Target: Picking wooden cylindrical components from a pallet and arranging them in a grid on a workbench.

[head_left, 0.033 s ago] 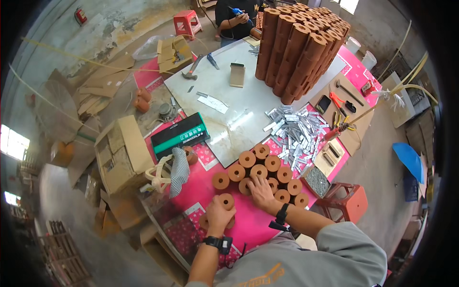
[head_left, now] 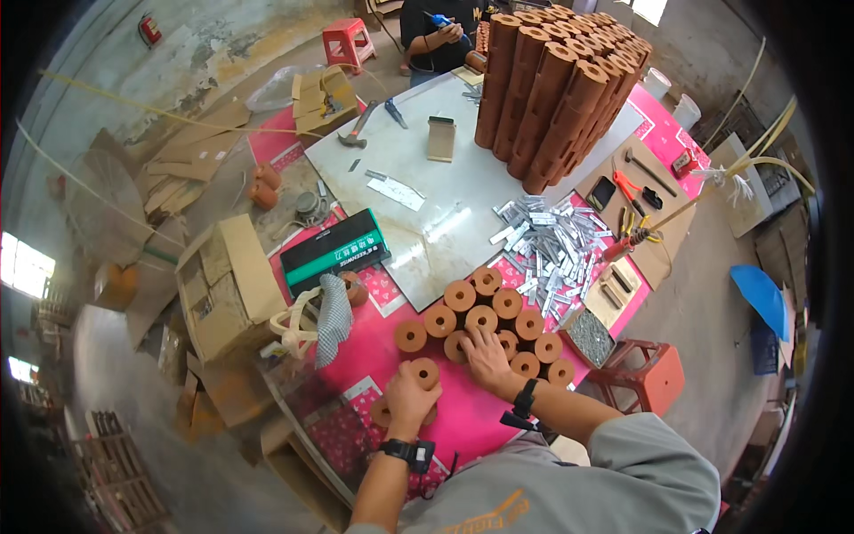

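Several short terracotta-brown cylinders with a centre hole (head_left: pixel 485 316) stand upright in a tight cluster on the pink cloth (head_left: pixel 463 418) at the table's near edge. My left hand (head_left: pixel 407 399) is wrapped around one cylinder (head_left: pixel 426 368) that stands just left of the cluster. A flat brown disc (head_left: pixel 382 415) peeks out beside that wrist. My right hand (head_left: pixel 487 358) lies with fingers spread on the tops of the nearest cylinders in the cluster and grips none of them. Both wrists carry dark bands.
A tall bundle of long brown tubes (head_left: pixel 560 89) stands on the grey metal sheet (head_left: pixel 445 214). Silver metal strips (head_left: pixel 547 240), a green-black case (head_left: pixel 336 249), a nail box (head_left: pixel 587 336), pliers (head_left: pixel 629 190), a hammer (head_left: pixel 356 133), cardboard boxes (head_left: pixel 227 285) and a red stool (head_left: pixel 649 374) surround it. Another person (head_left: pixel 436 27) sits opposite.
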Tool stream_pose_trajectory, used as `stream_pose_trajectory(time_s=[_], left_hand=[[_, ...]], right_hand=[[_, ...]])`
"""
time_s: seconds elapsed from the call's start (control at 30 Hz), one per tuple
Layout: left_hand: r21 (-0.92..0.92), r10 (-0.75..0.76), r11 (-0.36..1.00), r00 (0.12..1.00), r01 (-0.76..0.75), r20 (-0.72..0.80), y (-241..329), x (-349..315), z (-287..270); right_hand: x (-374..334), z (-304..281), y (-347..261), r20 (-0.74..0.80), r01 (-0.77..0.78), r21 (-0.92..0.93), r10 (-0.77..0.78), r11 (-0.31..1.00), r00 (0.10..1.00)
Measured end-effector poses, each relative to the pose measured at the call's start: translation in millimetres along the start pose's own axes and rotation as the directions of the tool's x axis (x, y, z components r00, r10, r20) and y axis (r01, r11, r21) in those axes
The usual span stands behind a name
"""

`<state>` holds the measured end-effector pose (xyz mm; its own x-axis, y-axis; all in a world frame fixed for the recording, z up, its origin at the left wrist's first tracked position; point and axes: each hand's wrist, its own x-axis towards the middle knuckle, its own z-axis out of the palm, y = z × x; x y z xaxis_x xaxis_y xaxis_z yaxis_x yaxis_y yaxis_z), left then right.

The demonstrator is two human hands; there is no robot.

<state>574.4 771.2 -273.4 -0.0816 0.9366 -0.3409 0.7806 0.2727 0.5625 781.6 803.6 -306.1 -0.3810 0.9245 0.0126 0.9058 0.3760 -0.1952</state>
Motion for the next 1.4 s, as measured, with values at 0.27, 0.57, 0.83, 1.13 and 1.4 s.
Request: stream_pose_trajectory(time_s=[0.27,0.57,0.83,1.13,1.4], left_hand=[[0.019,0.101,0.995,0.995,-0.1,-0.024,7,9,27],[0.014,0.206,0.978,0.975,-0.206,-0.08,0,-9,-10],[0.233,0.137,0.965,0.99,-0.124,-0.041,-71,-68,-50],[0.072,0.1,0.992,0.995,-0.1,0.006,-71,-62,-24],[0.105,0.365,0.922,0.927,-0.372,0.081,-16,-47,8]], right_hand=[[-12,-7,-5,-0.068,-0.018,0.217,0.033,0.976,0.997],[-51,-10,-27,0.118,0.206,0.547,-0.319,0.811,0.94],[-42,10,-86,0.181,0.405,0.405,-0.506,0.82,0.843],[-42,21,-89,0.19,0.186,0.54,-0.334,0.821,0.923],[-59,-23,-6,0.027,0.124,0.363,-0.144,0.923,0.989]])
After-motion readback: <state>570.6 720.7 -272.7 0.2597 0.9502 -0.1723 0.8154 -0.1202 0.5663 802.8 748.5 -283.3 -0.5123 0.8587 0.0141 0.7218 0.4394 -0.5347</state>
